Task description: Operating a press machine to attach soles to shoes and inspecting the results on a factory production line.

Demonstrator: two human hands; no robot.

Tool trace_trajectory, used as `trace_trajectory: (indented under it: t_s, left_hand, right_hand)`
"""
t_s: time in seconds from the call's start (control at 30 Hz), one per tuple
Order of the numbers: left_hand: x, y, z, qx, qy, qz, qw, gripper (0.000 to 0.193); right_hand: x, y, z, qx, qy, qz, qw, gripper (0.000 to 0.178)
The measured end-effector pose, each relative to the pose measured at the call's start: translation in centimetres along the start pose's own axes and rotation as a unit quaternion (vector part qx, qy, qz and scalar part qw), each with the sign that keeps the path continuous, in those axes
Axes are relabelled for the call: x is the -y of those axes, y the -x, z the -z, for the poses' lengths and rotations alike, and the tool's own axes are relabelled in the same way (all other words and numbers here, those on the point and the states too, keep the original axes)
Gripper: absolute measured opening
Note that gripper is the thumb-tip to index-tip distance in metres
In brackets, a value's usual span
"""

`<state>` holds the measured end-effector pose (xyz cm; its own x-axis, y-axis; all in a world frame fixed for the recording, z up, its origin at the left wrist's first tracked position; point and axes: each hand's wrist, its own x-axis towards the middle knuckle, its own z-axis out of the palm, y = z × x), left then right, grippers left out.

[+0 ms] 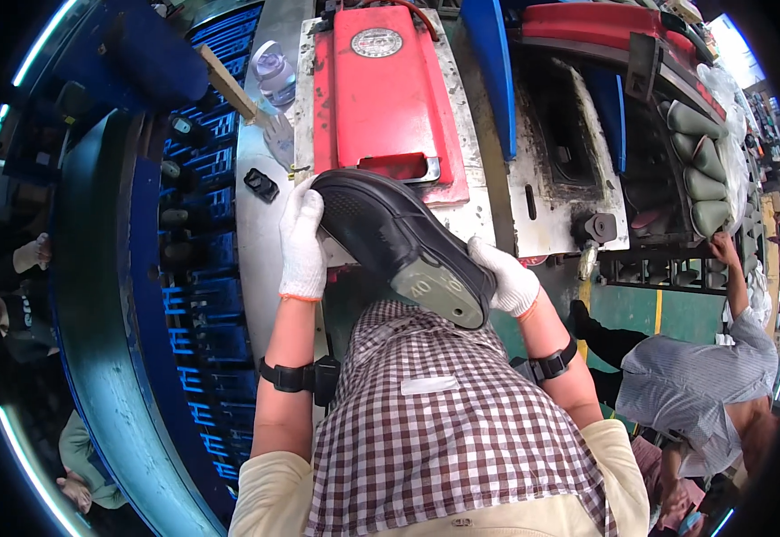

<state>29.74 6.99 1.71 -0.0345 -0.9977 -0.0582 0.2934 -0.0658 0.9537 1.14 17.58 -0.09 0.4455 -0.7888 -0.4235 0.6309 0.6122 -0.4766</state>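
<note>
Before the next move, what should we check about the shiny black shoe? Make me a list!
1. White-gloved left hand on the shiny black shoe: ok, near its toe.
2. White-gloved right hand on the shoe: ok, at its heel.
3. Pale green, plastic-looking block inside: ok, its top shows in the opening.
4. Tread under the sole: cannot tell, hidden here.
5. Gap between shoe and red machine cover: cannot tell, they overlap in this view.
6. Grey metal bench tidy: not ok, a clear plastic bottle and small black object lie on it.
</note>
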Motion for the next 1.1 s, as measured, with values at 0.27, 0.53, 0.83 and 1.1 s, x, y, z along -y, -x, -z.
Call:
trace_trajectory:
  t_s: [0.27,0.53,0.83,1.1]
  left_hand:
    - [3.9,0.0,5.5,-0.107,0.152,0.060,0.981,0.042]
    - [1.4,7.9,5.0,-0.050,0.336,0.214,0.916,0.092]
    - [5.2,12.4,12.2,-0.107,0.368,0.147,0.912,0.062]
    - [10.0,12.0,25.2,-0.383,0.233,0.163,0.879,0.037]
  right_hand:
    - [-0.8,-3.7,-3.6,0.036,0.049,-0.001,0.998,0.062]
    - [-4.1,-8.6,-9.0,0.059,0.089,-0.054,0.993,0.060]
    - [-6.6,-12.9,-13.2,0.186,0.632,0.028,0.751,0.073]
    - [-3.9,-11.8,-4.2,-0.125,0.639,0.370,0.662,0.028]
